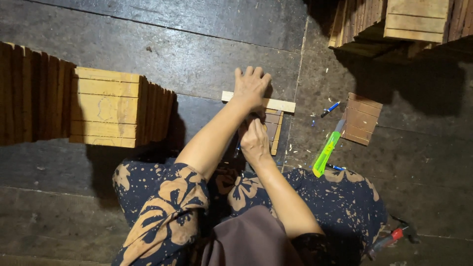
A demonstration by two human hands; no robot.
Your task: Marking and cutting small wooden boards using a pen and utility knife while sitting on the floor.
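Dark, scuffed floor planks (197,44) are spreading out under a person sitting low over a small wooden frame (273,129).

Starting at the fingers: the left hand (250,87) is lying flat, fingers stretched forward and held close together, palm pressing down on the pale top slat (281,104) of the frame, which is sticking out to either side of the hand. The right hand (253,139) is sitting just below it, on the near side of the frame, fingers curled in tight toward the frame's edge; whether they are pinching anything I cannot tell, since the knuckles are hiding it. The frame's darker slats are showing just right of the right hand's fingers.

Moving outward from the frame: a green utility knife (326,152) is lying to its right, with a blue pen (330,109) beyond that and a small slatted panel (362,118) further right again. Well to the frame's left, a stack of wooden panels (106,107) is standing on edge. Up and to the right of the frame, more stacked wood (399,19) is sitting in shadow. Far below and right of the frame, a red-handled tool (391,239) is resting beside the person's patterned knee.
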